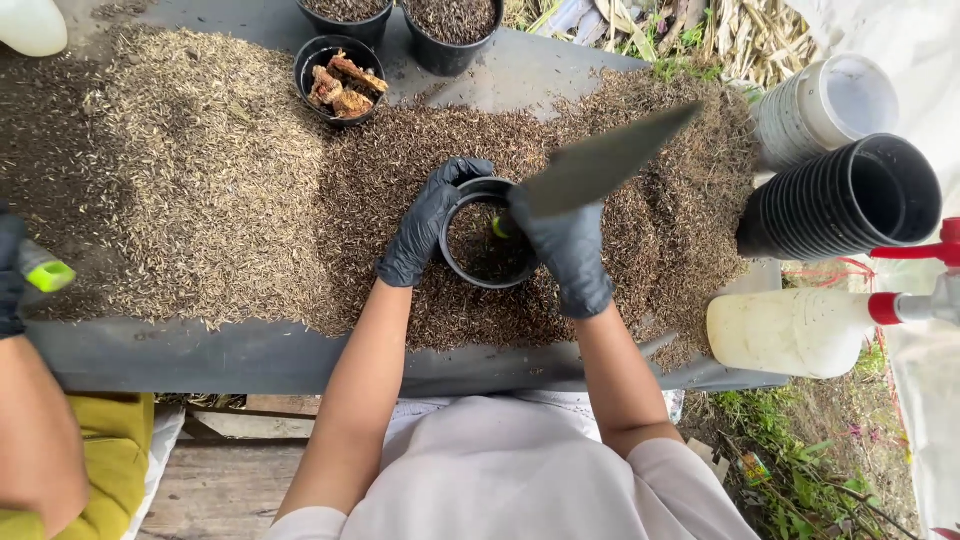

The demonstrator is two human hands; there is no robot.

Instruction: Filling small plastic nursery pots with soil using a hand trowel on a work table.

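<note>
A small black pot (462,272), filled with dark brown husk mix, stands in the middle of the dark table (300,360). My left hand (425,222), in a black glove, grips the pot's left rim. My right hand (568,250), also gloved in black, rests on the pot's right rim and holds a grey trowel (610,160) whose blade points up and to the right. A small green bit (497,228) shows at my right fingertips, inside the pot.
Pale and dark husk piles (220,170) cover the table. Black pots (340,80) stand at the back, one with brown chunks. Stacked black pots (845,200), white cups (820,108) and a spray bottle (800,330) lie at right. Another person's gloved hand (12,275) holds a green item at left.
</note>
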